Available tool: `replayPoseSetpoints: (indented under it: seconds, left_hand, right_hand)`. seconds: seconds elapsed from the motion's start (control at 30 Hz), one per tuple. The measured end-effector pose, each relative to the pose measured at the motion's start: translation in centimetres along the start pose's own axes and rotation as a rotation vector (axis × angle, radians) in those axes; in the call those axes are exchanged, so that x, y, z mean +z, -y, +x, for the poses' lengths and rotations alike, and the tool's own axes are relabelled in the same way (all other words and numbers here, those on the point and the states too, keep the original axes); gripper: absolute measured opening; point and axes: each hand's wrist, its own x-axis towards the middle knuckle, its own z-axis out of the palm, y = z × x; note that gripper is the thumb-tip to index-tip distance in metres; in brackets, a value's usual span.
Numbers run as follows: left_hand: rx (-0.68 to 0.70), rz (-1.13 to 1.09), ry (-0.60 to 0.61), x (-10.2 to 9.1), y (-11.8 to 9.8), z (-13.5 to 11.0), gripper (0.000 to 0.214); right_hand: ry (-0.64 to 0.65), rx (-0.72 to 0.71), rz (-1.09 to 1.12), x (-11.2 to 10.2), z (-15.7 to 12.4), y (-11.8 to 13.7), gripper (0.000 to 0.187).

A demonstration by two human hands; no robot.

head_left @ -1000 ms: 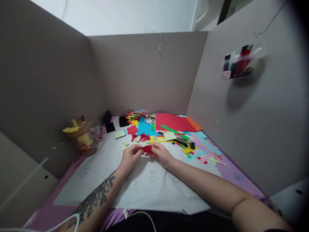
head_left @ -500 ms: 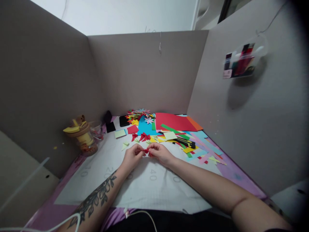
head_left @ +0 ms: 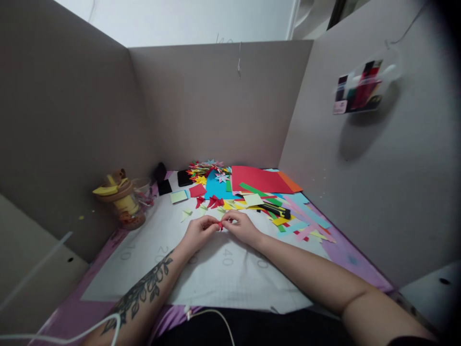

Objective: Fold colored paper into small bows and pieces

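Observation:
My left hand [head_left: 199, 231] and my right hand [head_left: 242, 227] meet above the white cutting mat [head_left: 201, 274], fingers pinched together on a small folded red paper piece [head_left: 220, 224]. Only a sliver of the red paper shows between the fingertips. Just beyond the hands lie several folded red paper pieces [head_left: 213, 202] and pale green ones [head_left: 186, 214].
Coloured paper sheets and strips [head_left: 266, 192] with a black-and-yellow utility knife [head_left: 276, 210] cover the mat's far right. A pile of folded paper stars [head_left: 205, 171] and a black phone [head_left: 185, 178] sit at the back. A jar with a yellow lid [head_left: 120, 202] stands left. Cardboard walls enclose the desk.
The red paper, a visible flat rectangle a second ago, has been folded smaller and is now almost hidden between my fingertips. Both hands stayed in place.

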Motion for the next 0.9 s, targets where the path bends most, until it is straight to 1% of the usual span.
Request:
replayPoseSetpoints:
  seconds: [0.17, 0.3, 0.53, 0.67, 0.77, 0.9]
  left_hand:
    - [0.005, 0.026, -0.002, 0.1, 0.3, 0.0, 0.017]
    - [0.016, 0.046, 0.004, 0.1, 0.3, 0.0, 0.016]
    - [0.039, 0.038, 0.046, 0.0, 0.3, -0.1, 0.018]
    - [0.053, 0.045, 0.051, -0.1, 0.0, -0.1, 0.017]
    - [0.054, 0.033, 0.037, -0.1, -0.1, -0.2, 0.017]
    - [0.045, 0.040, -0.026, -0.2, -0.1, -0.2, 0.018]
  right_hand:
    - [0.011, -0.139, -0.103, 0.3, -0.2, 0.2, 0.010]
    - [0.041, -0.197, -0.137, 0.3, -0.3, 0.2, 0.011]
    - [0.113, -0.183, -0.126, 0.1, -0.4, 0.2, 0.011]
    - [0.063, -0.112, -0.100, 0.3, -0.4, 0.1, 0.008]
    - [0.034, -0.063, -0.044, 0.2, -0.4, 0.5, 0.006]
    - [0.030, -0.092, -0.002, 0.0, -0.5, 1.3, 0.007]
